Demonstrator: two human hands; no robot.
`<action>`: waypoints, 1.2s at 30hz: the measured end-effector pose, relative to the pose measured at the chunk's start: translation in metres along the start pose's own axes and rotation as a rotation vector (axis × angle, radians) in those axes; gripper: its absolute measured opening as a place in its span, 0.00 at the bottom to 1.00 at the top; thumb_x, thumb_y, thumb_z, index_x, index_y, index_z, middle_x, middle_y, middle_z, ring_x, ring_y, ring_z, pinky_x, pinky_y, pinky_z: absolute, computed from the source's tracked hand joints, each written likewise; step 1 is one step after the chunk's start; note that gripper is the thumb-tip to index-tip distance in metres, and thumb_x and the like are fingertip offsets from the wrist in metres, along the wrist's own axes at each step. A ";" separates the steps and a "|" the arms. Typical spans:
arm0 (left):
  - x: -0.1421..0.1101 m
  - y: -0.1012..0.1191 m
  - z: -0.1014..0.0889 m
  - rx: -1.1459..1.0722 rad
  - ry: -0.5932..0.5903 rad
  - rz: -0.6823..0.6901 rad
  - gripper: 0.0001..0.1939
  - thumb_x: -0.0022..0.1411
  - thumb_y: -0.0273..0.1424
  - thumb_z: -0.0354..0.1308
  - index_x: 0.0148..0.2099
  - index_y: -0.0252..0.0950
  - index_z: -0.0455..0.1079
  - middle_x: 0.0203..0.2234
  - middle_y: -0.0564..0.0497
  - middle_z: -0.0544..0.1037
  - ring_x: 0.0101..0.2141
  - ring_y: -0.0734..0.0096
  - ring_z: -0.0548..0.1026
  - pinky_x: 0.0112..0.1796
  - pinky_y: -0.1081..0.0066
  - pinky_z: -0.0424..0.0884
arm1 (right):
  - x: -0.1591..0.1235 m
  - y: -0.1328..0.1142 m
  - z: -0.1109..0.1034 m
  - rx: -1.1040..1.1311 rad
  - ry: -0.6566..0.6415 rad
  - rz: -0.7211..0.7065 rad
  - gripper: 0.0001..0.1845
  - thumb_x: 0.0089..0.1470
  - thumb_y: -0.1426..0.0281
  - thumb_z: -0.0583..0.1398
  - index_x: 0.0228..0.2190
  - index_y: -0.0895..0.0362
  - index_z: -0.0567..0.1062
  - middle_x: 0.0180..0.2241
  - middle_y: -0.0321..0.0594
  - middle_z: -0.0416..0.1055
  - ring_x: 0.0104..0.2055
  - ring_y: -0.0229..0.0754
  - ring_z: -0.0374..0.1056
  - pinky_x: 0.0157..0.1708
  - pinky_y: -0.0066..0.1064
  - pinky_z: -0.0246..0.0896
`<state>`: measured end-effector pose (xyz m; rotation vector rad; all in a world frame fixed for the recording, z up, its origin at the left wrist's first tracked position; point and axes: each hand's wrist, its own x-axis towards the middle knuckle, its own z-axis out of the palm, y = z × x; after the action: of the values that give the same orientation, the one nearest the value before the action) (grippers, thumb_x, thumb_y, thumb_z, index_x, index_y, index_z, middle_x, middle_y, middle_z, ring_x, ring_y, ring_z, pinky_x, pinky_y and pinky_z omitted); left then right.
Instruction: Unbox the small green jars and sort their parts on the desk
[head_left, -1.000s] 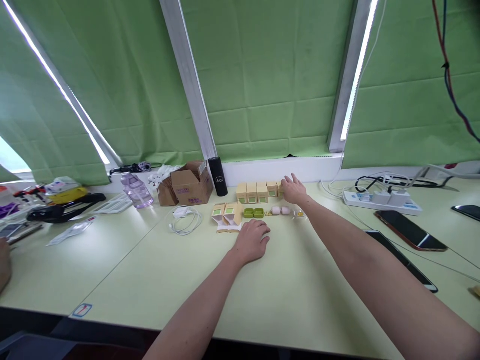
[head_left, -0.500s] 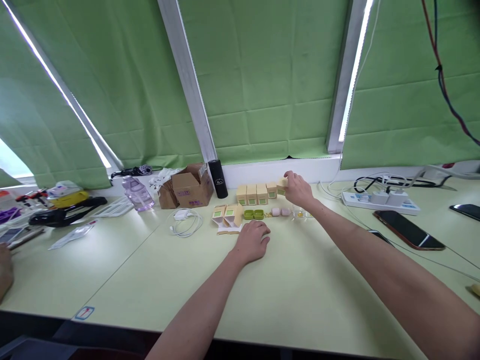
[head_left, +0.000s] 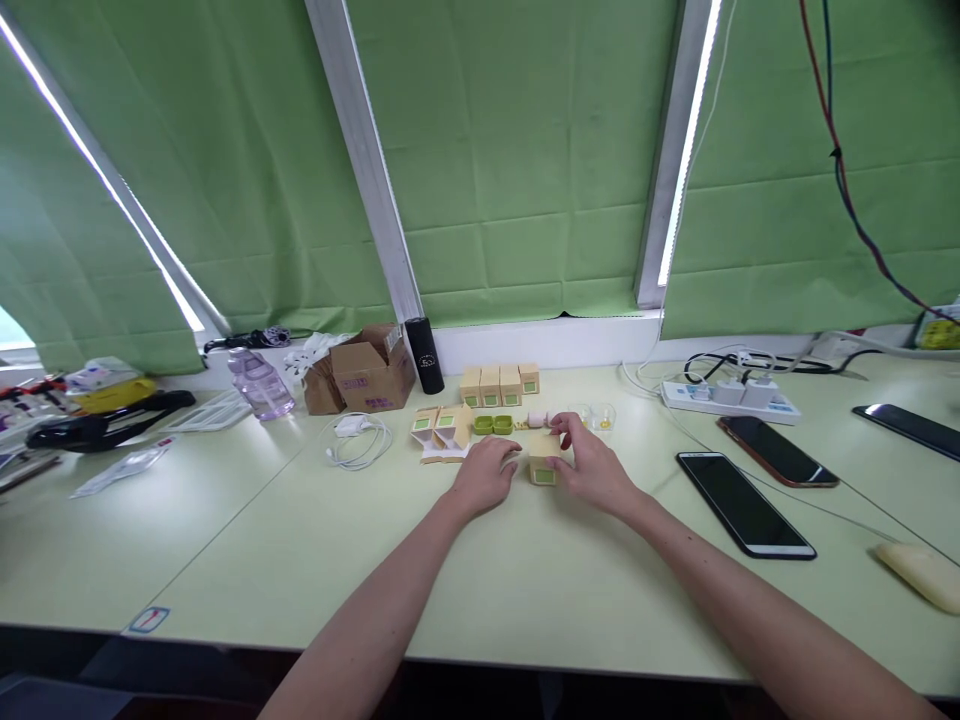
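My right hand (head_left: 589, 468) grips a small cardboard box (head_left: 543, 466) with a green label, between thumb and fingers, at the table's middle. Just left of that box is my left hand (head_left: 486, 474), fingers curved and apart, with nothing seen in it. Beyond my left hand lie two opened boxes (head_left: 442, 428) with flaps out. A green two-part case (head_left: 493, 425) sits to their right, then small pale pink pieces (head_left: 537, 419), partly behind my right hand, and a clear double case (head_left: 602, 418). Several matching boxes (head_left: 499, 385) stand in a row behind.
A white cable with adapter (head_left: 360, 440), a brown carton (head_left: 373, 375), a black cylinder (head_left: 425, 356) and a purple bottle (head_left: 260, 385) occupy the left and back. On the right are a power strip (head_left: 731, 398), phones (head_left: 746, 505) and a cream mouse (head_left: 921, 574).
My right hand has brought one box from the right end of the back row toward me, close to my left hand. The view has shifted slightly right.
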<state>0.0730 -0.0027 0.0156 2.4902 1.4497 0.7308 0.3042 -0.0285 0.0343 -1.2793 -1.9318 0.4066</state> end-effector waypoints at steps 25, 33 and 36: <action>-0.007 0.014 0.000 -0.263 0.041 -0.184 0.16 0.64 0.28 0.60 0.54 0.41 0.75 0.54 0.44 0.72 0.59 0.59 0.70 0.63 0.58 0.65 | -0.008 0.032 0.014 0.489 -0.134 0.035 0.31 0.51 0.73 0.61 0.56 0.50 0.64 0.51 0.42 0.70 0.36 0.38 0.72 0.39 0.36 0.73; 0.004 0.016 -0.007 -0.224 -0.014 -0.145 0.16 0.63 0.26 0.57 0.52 0.41 0.78 0.48 0.45 0.80 0.57 0.55 0.72 0.58 0.57 0.70 | -0.004 0.037 0.017 0.432 0.017 0.031 0.24 0.50 0.71 0.60 0.50 0.52 0.67 0.43 0.39 0.68 0.36 0.40 0.72 0.40 0.38 0.71; 0.008 0.018 -0.014 -0.130 -0.088 -0.126 0.14 0.62 0.25 0.55 0.44 0.41 0.80 0.43 0.46 0.82 0.55 0.52 0.73 0.55 0.55 0.72 | -0.003 0.039 0.016 0.288 0.072 0.029 0.19 0.52 0.70 0.59 0.48 0.51 0.68 0.35 0.35 0.69 0.34 0.42 0.70 0.37 0.36 0.68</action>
<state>0.0839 -0.0063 0.0373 2.2815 1.4633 0.6609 0.3179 -0.0121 -0.0017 -1.1182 -1.7239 0.6209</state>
